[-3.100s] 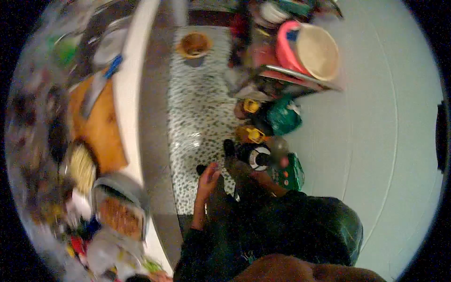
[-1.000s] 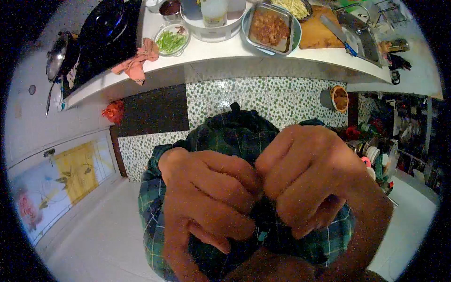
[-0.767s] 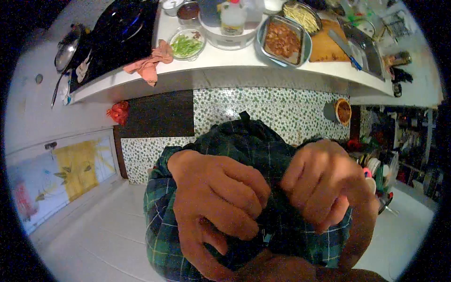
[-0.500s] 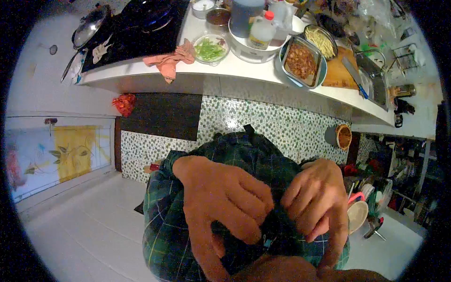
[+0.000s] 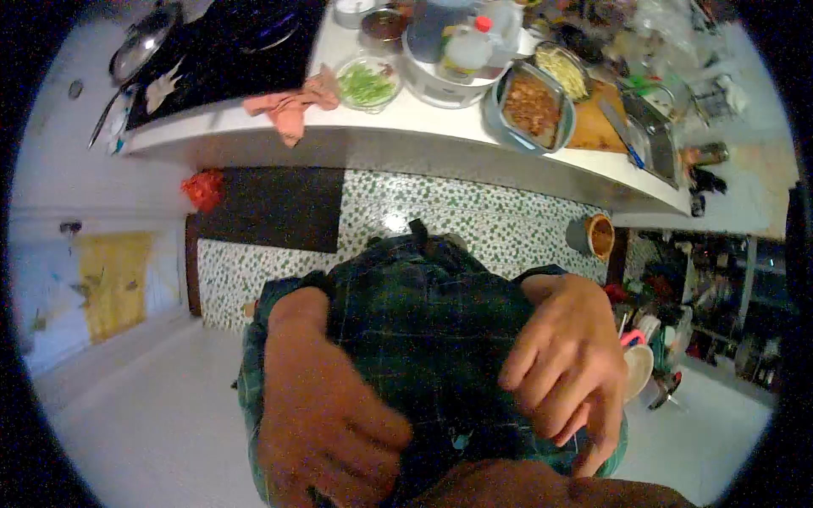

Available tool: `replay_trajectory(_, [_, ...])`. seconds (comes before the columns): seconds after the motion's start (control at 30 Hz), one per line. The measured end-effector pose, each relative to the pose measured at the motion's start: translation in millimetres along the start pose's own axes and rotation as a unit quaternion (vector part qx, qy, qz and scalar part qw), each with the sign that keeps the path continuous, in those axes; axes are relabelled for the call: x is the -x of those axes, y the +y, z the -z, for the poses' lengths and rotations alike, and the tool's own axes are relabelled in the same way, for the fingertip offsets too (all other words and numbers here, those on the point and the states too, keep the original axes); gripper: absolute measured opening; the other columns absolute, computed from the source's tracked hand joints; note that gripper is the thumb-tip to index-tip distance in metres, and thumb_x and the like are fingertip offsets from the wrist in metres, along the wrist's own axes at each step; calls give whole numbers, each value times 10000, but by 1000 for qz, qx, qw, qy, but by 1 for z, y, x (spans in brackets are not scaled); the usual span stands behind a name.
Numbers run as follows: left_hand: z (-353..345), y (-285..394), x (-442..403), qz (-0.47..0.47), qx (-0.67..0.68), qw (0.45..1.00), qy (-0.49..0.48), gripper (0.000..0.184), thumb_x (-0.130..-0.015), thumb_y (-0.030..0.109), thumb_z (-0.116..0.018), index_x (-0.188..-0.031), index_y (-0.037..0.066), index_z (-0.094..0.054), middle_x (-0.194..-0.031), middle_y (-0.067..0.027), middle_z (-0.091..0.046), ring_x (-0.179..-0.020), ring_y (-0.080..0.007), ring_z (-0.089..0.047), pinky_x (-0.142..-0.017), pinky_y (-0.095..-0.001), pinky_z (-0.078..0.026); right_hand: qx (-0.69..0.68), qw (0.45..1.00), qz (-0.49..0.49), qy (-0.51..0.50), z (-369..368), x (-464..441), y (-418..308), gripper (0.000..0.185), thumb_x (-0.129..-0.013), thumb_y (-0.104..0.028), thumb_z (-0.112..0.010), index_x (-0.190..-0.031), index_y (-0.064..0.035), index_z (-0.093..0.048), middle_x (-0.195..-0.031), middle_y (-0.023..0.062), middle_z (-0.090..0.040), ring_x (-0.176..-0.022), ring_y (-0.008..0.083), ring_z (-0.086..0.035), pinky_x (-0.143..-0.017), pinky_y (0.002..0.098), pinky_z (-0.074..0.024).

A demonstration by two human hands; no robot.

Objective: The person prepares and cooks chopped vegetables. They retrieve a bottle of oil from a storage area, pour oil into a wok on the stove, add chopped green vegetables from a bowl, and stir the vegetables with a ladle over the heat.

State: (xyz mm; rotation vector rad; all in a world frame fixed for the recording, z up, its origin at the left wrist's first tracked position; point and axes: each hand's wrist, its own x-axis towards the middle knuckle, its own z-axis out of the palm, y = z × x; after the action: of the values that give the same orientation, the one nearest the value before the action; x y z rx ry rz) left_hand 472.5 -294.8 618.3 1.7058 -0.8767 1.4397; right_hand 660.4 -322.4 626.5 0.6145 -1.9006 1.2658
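My left hand is low in front of my body, over the left side of a dark green plaid garment. Its fingers bend inward and are slightly blurred; whatever they might hold is hidden. On the other side, my right hand is close to the garment, fingers curled and the thumb tucked beneath them. I cannot make out anything in its grip. Between the hands, a small light blue mark shows on the dark cloth.
Ahead runs a white counter with a black stove, a pink cloth, a bowl of chopped greens, a container of brown food and a knife on a cutting board. A bin stands at right.
My left hand has moved left and down, away from my right hand, widening the gap between them. My right hand has barely moved. The counter has shifted slightly up and left in view.
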Motion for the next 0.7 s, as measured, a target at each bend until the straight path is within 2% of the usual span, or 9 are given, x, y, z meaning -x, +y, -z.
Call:
replay_trajectory(0.1, [11, -6, 10, 19, 24, 999, 15, 459, -838, 336, -565, -1241, 425, -364, -713, 30, -454, -636, -124, -462, -558, -265, -415, 20, 999, -28, 29, -5, -2, -2, 219, -854, -92, -482, -1018, -212, -565, -614, 0, -363, -496, 136, -381, -431, 272, -275])
replay_trajectory(0.17, [17, -13, 16, 26, 45, 999, 14, 431, -837, 330, -564, -1219, 402, -377, -704, 25, -456, -627, -126, -464, -550, -265, -413, -45, 999, 16, 15, -3, 0, 1, 249, -859, -110, -468, -1066, -217, -554, -636, 10, -367, -517, 147, -400, -441, 281, -291])
replay_trajectory(0.3, [17, -30, 18, 29, 81, 996, 2, 376, -835, 318, -561, -1174, 356, -404, -687, 17, -460, -609, -132, -468, -536, -267, -410, -64, 998, 7, 7, 8, 26, -3, 231, -885, -167, -453, -1074, -184, -584, -649, -5, -373, -517, 153, -407, -452, 295, -309])
replay_trajectory(0.37, [16, -44, 18, 24, 89, 996, -4, 349, -833, 312, -560, -1152, 333, -418, -679, 12, -463, -600, -135, -470, -529, -267, -409, -77, 996, -16, 38, 31, 48, -5, 234, -894, -231, -469, -1062, -138, -602, -655, -6, -438, -514, 154, -443, -441, 311, -303])
replay_trajectory(0.4, [15, -52, 18, 25, 92, 995, -5, 336, -833, 309, -559, -1141, 321, -424, -674, 10, -464, -596, -136, -471, -525, -267, -408, -87, 995, -24, 39, 47, 64, -7, 261, -877, -260, -509, -1028, -74, -612, -695, 21, -517, -510, 169, -468, -432, 317, -308])
replay_trajectory(0.47, [14, -65, 17, 32, 87, 996, -11, 311, -832, 303, -558, -1118, 298, -438, -666, 6, -466, -587, -139, -473, -518, -268, -407, -56, 989, -51, 128, 76, 114, -14, 290, -853, -286, -549, -928, -16, -622, -718, 58, -565, -513, 196, -491, -425, 326, -319])
replay_trajectory(0.5, [12, -74, 16, 36, 80, 996, -12, 298, -831, 300, -557, -1107, 286, -445, -662, 4, -467, -582, -141, -474, -514, -268, -406, -39, 972, -48, 228, 89, 150, -12, 323, -829, -316, -577, -820, 5, -614, -711, 76, -578, -514, 211, -497, -422, 340, -333])
replay_trajectory(0.57, [7, -93, 13, 46, 64, 997, -15, 274, -830, 294, -556, -1085, 263, -458, -653, -1, -469, -573, -144, -476, -507, -269, -405, -55, 917, -168, 358, 132, 210, -31, 529, -768, -335, -643, -1111, 34, -482, -719, 51, -531, -528, 107, -455, -464, 242, -373])
replay_trajectory(0.7, [-3, -144, 10, 62, 18, 998, -10, 232, -828, 282, -553, -1040, 217, -485, -636, -9, -474, -556, -149, -480, -492, -270, -402, -134, 762, -138, 618, 247, 309, -54, 412, -829, -187, -559, -1203, -50, -453, -745, 16, -505, -616, 83, -446, -542, 200, -376])
